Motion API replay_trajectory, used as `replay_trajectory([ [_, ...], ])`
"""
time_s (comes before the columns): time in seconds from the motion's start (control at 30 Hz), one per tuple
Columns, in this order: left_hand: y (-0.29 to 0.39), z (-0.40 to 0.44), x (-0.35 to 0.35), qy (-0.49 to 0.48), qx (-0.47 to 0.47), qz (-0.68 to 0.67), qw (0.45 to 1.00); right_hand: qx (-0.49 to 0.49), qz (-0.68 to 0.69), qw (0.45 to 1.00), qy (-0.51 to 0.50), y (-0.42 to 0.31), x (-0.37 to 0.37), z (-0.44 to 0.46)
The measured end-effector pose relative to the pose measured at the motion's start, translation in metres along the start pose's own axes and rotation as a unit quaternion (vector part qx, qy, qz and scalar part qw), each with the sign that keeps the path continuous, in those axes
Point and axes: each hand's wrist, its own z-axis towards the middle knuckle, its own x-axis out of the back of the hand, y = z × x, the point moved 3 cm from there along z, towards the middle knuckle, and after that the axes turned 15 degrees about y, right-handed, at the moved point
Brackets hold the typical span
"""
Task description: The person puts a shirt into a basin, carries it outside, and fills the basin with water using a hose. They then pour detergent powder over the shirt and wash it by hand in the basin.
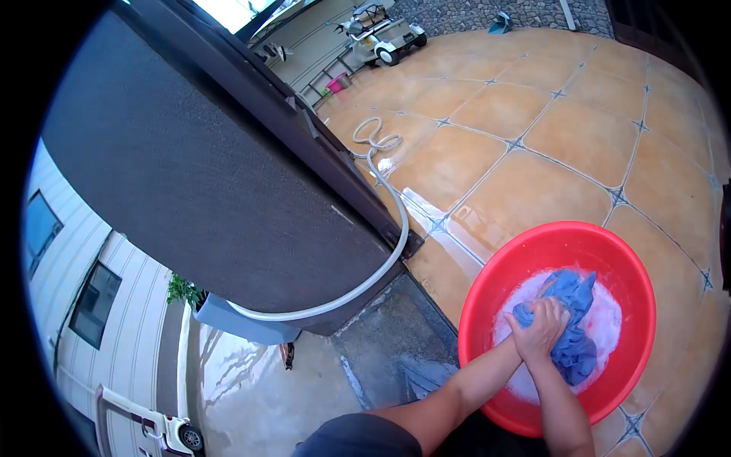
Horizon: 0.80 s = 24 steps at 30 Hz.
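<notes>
A wet blue cloth garment [576, 358] lies bunched in white suds [607, 316] inside a round red basin [636, 365]. My right hand [539, 329] is closed over the bundle, its back facing up and its thumb on the left side. From the lower left my left forearm [483, 373] reaches in, crossing the right one near the wrist. Most of the left hand is hidden under the right hand and the cloth, so its fingers do not show clearly.
Orange tiled floor [560, 198] surrounds the basin. A pale hose [358, 291] bends around a dark gate pillar [251, 198] on the left. At the back stand a white cart-like vehicle [387, 38] and a pink bucket [334, 84]. A planter [244, 321] sits behind the pillar.
</notes>
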Motion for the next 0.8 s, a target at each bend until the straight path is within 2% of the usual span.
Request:
replay_trajectory([
  [0.03, -0.002, 0.004, 0.007, 0.032, -0.032, -0.011, 0.999, -0.01, -0.042, 0.999, 0.011, 0.007, -0.003, 0.006],
  [0.13, -0.008, 0.021, 0.027, 0.111, -0.138, -0.018, 0.984, -0.004, -0.033, 0.994, 0.099, 0.031, -0.004, 0.032],
  [0.17, -0.011, 0.027, 0.031, 0.129, -0.155, -0.011, 0.979, -0.035, -0.031, 0.994, 0.1, 0.041, -0.005, 0.04],
  [0.2, -0.013, 0.029, 0.033, 0.149, -0.142, 0.002, 0.979, -0.067, -0.031, 0.992, 0.102, 0.053, -0.003, 0.048],
  [0.3, -0.02, 0.003, -0.002, 0.196, 0.039, 0.095, 0.975, -0.129, -0.046, 0.988, 0.071, 0.119, 0.005, 0.077],
  [0.4, 0.011, -0.041, -0.032, 0.192, 0.052, 0.224, 0.954, -0.065, -0.076, 0.985, -0.143, 0.112, 0.022, 0.092],
  [0.43, 0.025, -0.041, -0.024, 0.244, -0.025, 0.322, 0.914, 0.008, -0.149, 0.965, -0.217, 0.109, 0.031, 0.096],
  [0.47, 0.04, -0.043, -0.02, 0.306, -0.095, 0.48, 0.817, 0.029, -0.181, 0.948, -0.26, 0.111, 0.04, 0.099],
  [0.5, 0.064, -0.05, -0.028, 0.355, -0.162, 0.618, 0.682, 0.05, -0.21, 0.929, -0.301, 0.116, 0.046, 0.104],
  [0.53, 0.079, -0.055, -0.034, 0.39, -0.22, 0.729, 0.518, 0.074, -0.238, 0.906, -0.342, 0.122, 0.046, 0.107],
  [0.63, 0.07, -0.042, -0.036, 0.329, -0.323, 0.804, 0.375, 0.086, -0.232, 0.912, -0.327, 0.155, 0.025, 0.105],
  [0.67, 0.06, -0.028, -0.018, 0.291, -0.3, 0.851, 0.317, 0.089, -0.229, 0.915, -0.321, 0.164, 0.015, 0.101],
  [0.7, 0.044, -0.012, 0.013, 0.25, -0.272, 0.893, 0.258, 0.039, -0.246, 0.901, -0.354, 0.166, 0.005, 0.089],
  [0.73, 0.032, -0.002, 0.034, 0.204, -0.242, 0.928, 0.198, 0.092, -0.261, 0.895, -0.349, 0.175, -0.011, 0.069],
  [0.77, 0.022, -0.007, 0.039, 0.205, -0.199, 0.916, 0.28, 0.142, -0.276, 0.886, -0.344, 0.191, -0.031, 0.033],
  [0.8, 0.018, -0.012, 0.047, 0.186, -0.192, 0.922, 0.279, 0.189, -0.29, 0.876, -0.337, 0.207, -0.054, -0.004],
])
